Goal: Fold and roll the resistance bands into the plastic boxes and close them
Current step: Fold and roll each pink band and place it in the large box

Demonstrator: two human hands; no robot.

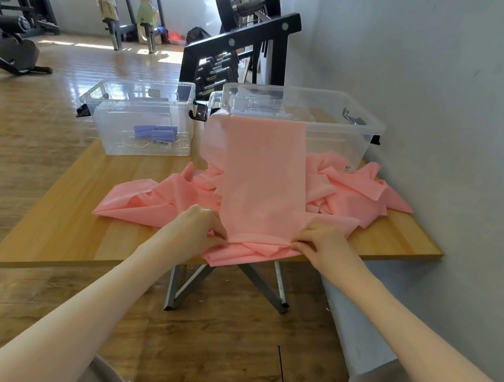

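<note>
Pink resistance band [263,176] is spread over the wooden table [78,196], one long flat strip running from the near table edge up and over the front rim of the larger clear plastic box [345,133]; rest of it lies bunched on both sides of that strip, w/ one loose end hanging slightly off the near edge. Left hand [197,226] has fingers curled, pinching the near-left corner of the strip at the fold line. Right hand [323,245] does the same on the near-right corner, fingertips tucked into the fold, thumb on top. Both grips tight on the fabric, hands apart by the strip's width. Count: 2 clear boxes, both open, no lids on. Smaller box [138,116] sits left of the larger one, just beside it, black latches visible on both. Smaller box holds purple rolled bands [156,132] on its floor, looks like 2–3 rolls, exact no. can't tell thru the plastic. Pink band: can't tell if 1 piece or several. Bkgd: dumbbell rack [232,55] behind the boxes, gym machines on the wooden floor.
</note>
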